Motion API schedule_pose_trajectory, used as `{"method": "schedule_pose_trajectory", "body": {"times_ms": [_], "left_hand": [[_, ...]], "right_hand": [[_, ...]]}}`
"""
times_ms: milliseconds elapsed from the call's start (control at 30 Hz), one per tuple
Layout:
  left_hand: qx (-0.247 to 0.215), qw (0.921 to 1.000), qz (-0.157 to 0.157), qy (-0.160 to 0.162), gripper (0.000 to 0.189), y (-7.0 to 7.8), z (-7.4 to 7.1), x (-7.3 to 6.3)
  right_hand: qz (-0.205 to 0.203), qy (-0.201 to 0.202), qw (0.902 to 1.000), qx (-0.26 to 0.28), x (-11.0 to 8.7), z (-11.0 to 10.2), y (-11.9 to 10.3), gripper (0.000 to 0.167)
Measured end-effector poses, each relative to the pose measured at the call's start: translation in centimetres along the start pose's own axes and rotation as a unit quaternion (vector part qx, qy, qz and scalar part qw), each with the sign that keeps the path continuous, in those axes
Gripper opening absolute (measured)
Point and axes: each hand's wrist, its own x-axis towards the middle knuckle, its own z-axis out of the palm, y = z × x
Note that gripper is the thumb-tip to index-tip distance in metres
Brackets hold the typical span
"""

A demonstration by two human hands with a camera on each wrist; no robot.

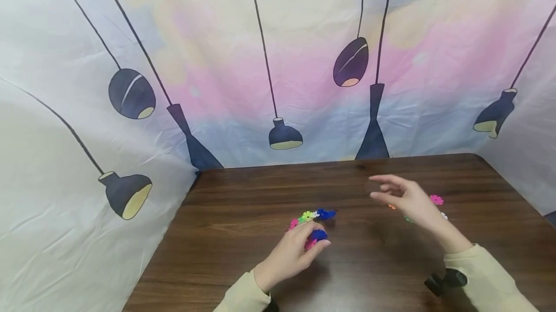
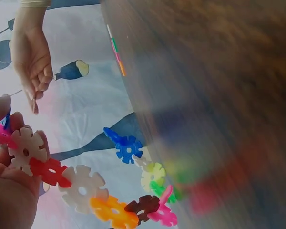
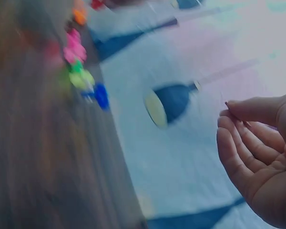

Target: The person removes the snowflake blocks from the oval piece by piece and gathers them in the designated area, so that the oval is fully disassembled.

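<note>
My left hand (image 1: 291, 249) grips one end of a chain of interlocked plastic flower discs, around a pink piece (image 2: 4, 136) and a blue one (image 1: 319, 234). From there the chain curves through white, a red disc (image 2: 50, 171), white, an orange disc (image 2: 114, 213), brown, pink, green and yellow to a blue disc (image 2: 128, 149) at its far end. My right hand (image 1: 410, 203) is raised over the table, apart from the chain. Between its thumb and fingertips it pinches a thin, dark reddish-brown piece (image 3: 238, 116), seen edge-on and mostly hidden by the fingers.
Loose discs lie on the brown wooden table (image 1: 243, 191) around the right forearm: a pink disc (image 1: 436, 200), an orange disc (image 1: 392, 206), a green one and a white one. A cloth (image 1: 304, 51) printed with hanging lamps stands behind the table.
</note>
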Motion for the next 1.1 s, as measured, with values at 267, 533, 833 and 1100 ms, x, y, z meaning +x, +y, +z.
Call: {"method": "schedule_pose_trajectory", "body": {"times_ms": [267, 533, 833, 1100], "left_hand": [[0.022, 0.9995, -0.001, 0.023, 0.025, -0.3, -0.4, 0.0], [0.030, 0.9976, 0.027, 0.056, 0.026, -0.5, -0.7, 0.3], [0.032, 0.9960, 0.054, 0.064, 0.027, -0.8, -0.6, 0.4], [0.020, 0.9972, 0.030, 0.066, 0.032, -0.8, -0.6, 0.6]], "right_hand": [[0.003, 0.073, 0.9969, -0.029, 0.8, -5.1, 2.9, 0.051], [0.026, 0.095, 0.9864, -0.131, 2.1, -8.3, 7.6, 0.045], [0.081, 0.029, 0.9841, -0.155, 3.2, -8.9, 11.7, 0.044], [0.110, 0.003, 0.9768, -0.184, 4.4, -8.6, 12.7, 0.034]]}}
